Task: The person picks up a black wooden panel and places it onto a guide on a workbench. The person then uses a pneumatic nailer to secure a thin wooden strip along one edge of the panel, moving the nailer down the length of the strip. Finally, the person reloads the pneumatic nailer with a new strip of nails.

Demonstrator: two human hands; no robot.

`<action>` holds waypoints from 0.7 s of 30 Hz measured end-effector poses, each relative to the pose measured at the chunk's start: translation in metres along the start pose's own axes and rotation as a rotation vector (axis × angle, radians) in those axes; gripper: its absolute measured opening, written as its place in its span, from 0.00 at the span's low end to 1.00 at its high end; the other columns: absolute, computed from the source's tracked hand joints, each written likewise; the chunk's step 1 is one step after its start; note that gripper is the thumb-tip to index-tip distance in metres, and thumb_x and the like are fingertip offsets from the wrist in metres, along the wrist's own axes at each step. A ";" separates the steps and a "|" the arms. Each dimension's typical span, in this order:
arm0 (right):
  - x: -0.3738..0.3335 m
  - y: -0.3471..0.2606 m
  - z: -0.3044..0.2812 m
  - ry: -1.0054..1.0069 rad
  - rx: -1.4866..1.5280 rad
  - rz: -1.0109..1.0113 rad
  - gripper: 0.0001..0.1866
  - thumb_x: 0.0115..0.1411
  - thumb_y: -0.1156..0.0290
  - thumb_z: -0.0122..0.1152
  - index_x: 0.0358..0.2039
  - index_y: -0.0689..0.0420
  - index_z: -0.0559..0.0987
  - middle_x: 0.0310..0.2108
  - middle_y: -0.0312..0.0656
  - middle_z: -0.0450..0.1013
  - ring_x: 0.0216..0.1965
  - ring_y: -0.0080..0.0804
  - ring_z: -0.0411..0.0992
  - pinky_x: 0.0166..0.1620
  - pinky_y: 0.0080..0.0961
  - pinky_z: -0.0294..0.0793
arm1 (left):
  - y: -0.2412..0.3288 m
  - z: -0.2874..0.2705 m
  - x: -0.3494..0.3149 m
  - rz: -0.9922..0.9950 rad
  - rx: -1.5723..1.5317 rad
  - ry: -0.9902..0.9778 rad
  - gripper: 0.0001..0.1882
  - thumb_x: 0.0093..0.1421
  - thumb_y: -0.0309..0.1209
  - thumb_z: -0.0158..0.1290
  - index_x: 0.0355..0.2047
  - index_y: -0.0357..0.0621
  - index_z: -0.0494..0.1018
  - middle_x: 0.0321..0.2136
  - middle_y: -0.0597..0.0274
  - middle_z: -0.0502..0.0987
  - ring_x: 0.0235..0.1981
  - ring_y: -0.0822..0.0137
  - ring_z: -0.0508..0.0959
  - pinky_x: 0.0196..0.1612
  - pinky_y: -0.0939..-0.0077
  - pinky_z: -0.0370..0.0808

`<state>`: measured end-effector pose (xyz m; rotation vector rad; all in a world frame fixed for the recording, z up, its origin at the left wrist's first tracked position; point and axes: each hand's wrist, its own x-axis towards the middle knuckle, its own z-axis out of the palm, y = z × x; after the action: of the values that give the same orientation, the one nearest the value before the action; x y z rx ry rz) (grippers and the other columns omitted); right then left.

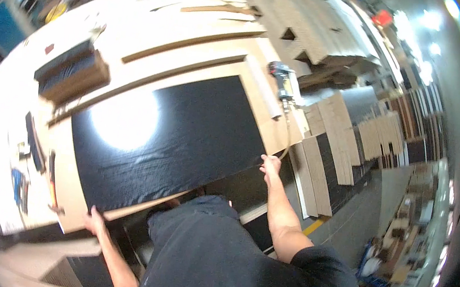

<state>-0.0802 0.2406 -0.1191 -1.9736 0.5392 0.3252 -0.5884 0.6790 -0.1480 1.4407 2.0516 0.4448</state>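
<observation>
Both hands grasp the black-covered board (168, 136) by its near edge — left hand (94, 220) at one corner, right hand (270, 165) seemingly at the other — nail gun (281, 81) beyond.

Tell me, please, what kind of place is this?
Probably a woodworking or panel workshop. A person holds a large black panel with the left hand and right hand on a big workbench. A power tool lies there, and stacks of cut boards stand nearby.

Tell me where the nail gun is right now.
In the head view, the nail gun lies on the workbench at upper right, just beyond the black panel's far right corner, above the right hand.
</observation>
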 end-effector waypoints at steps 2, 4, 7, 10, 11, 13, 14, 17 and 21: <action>-0.007 -0.007 -0.001 0.078 0.034 0.020 0.09 0.56 0.70 0.66 0.27 0.57 0.74 0.23 0.35 0.68 0.23 0.23 0.69 0.22 0.23 0.73 | 0.001 -0.013 0.009 -0.054 -0.013 -0.117 0.25 0.59 0.44 0.53 0.43 0.31 0.77 0.41 0.42 0.80 0.43 0.48 0.79 0.51 0.57 0.72; -0.014 -0.021 -0.009 0.144 0.042 -0.019 0.10 0.55 0.67 0.68 0.27 0.57 0.75 0.21 0.34 0.67 0.20 0.22 0.67 0.22 0.22 0.72 | 0.000 -0.026 0.013 0.121 -0.017 0.021 0.22 0.60 0.43 0.53 0.41 0.34 0.77 0.38 0.44 0.81 0.40 0.49 0.79 0.49 0.58 0.72; -0.024 -0.053 -0.033 0.178 0.134 -0.219 0.12 0.55 0.64 0.68 0.24 0.60 0.78 0.19 0.34 0.69 0.20 0.23 0.68 0.22 0.24 0.71 | 0.017 -0.058 0.023 0.209 0.027 0.166 0.19 0.64 0.41 0.54 0.33 0.32 0.77 0.29 0.52 0.80 0.31 0.62 0.76 0.40 0.66 0.72; -0.040 -0.100 -0.064 0.266 0.178 -0.427 0.16 0.52 0.65 0.70 0.20 0.66 0.77 0.20 0.41 0.75 0.24 0.27 0.71 0.34 0.30 0.71 | 0.038 -0.109 0.022 0.512 -0.249 0.192 0.19 0.68 0.39 0.47 0.43 0.34 0.79 0.32 0.51 0.81 0.34 0.62 0.76 0.43 0.70 0.72; -0.046 -0.119 -0.073 0.289 0.143 -0.444 0.16 0.52 0.65 0.70 0.20 0.66 0.77 0.20 0.40 0.74 0.24 0.26 0.70 0.33 0.30 0.70 | 0.047 -0.129 0.023 0.580 -0.216 0.192 0.20 0.69 0.37 0.42 0.47 0.35 0.78 0.38 0.49 0.82 0.41 0.58 0.79 0.48 0.70 0.73; -0.059 -0.159 -0.091 0.340 0.163 -0.466 0.16 0.52 0.66 0.69 0.19 0.65 0.75 0.16 0.38 0.71 0.23 0.23 0.66 0.31 0.30 0.69 | 0.067 -0.165 0.029 0.506 -0.174 0.318 0.22 0.69 0.36 0.40 0.48 0.34 0.77 0.43 0.47 0.80 0.47 0.58 0.79 0.52 0.68 0.72; -0.069 -0.177 -0.101 0.382 0.159 -0.512 0.18 0.52 0.67 0.68 0.15 0.64 0.72 0.13 0.34 0.66 0.21 0.21 0.63 0.28 0.29 0.65 | 0.079 -0.185 0.032 0.494 -0.157 0.312 0.22 0.69 0.37 0.40 0.49 0.33 0.77 0.48 0.48 0.79 0.50 0.59 0.78 0.52 0.67 0.72; -0.090 -0.231 -0.126 0.388 0.168 -0.573 0.22 0.52 0.65 0.67 0.12 0.64 0.68 0.12 0.31 0.62 0.19 0.18 0.58 0.24 0.27 0.60 | 0.110 -0.210 0.019 0.500 -0.258 0.401 0.20 0.68 0.37 0.42 0.47 0.33 0.76 0.45 0.50 0.78 0.47 0.61 0.77 0.50 0.69 0.72; -0.094 -0.274 -0.134 0.361 0.143 -0.621 0.25 0.53 0.61 0.68 0.12 0.65 0.68 0.11 0.32 0.60 0.19 0.17 0.57 0.23 0.27 0.59 | 0.159 -0.216 -0.002 0.512 -0.371 0.423 0.19 0.68 0.39 0.45 0.44 0.34 0.75 0.42 0.53 0.77 0.44 0.63 0.75 0.48 0.70 0.72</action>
<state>-0.0237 0.2458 0.1951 -1.9565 0.1421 -0.4503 -0.6077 0.7478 0.1110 1.7249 1.7352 1.3631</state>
